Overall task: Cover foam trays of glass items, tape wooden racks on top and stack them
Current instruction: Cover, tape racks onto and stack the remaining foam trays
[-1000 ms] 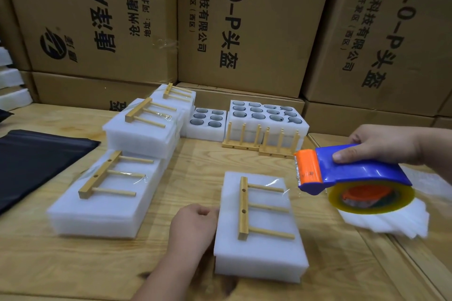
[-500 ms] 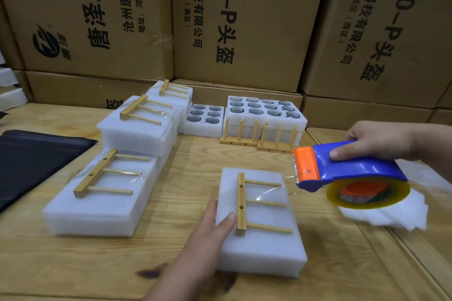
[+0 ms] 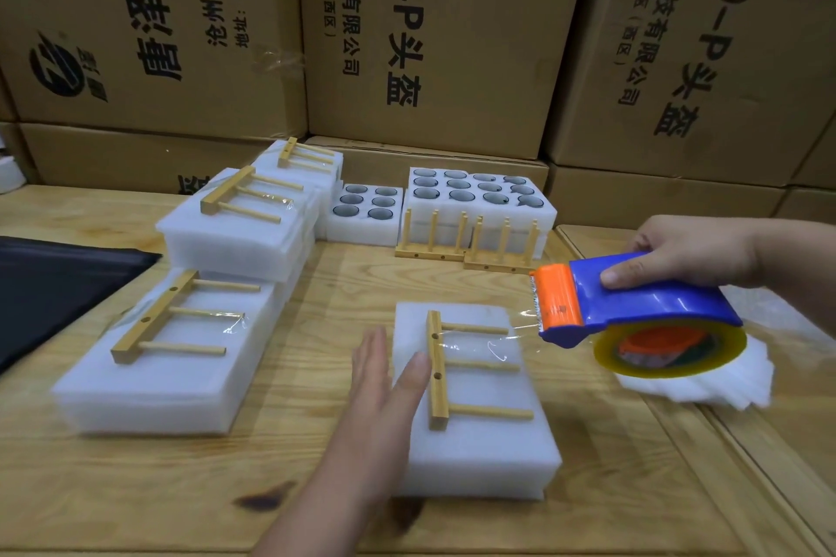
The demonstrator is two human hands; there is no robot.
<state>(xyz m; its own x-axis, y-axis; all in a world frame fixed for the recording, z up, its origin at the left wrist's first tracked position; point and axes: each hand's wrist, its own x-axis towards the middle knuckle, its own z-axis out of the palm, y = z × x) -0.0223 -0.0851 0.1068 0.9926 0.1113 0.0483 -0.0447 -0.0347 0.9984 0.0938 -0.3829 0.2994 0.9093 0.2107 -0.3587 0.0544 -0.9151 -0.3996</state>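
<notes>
hands: left [image 3: 384, 380] flat on foam tray [image 3: 475, 443], right [image 3: 692, 251] gripping tape dispenser [image 3: 633, 298].

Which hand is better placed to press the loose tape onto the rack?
Left. The open left hand lies flat beside the wooden rack, while the right hand holds the tape dispenser.

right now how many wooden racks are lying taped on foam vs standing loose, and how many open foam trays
Wooden racks lying on covered foam: 4 — near one, front left, on the stack, far one
Wooden racks standing upright: 2 —
Open foam trays: 2 — small, large
Total: 8
</notes>
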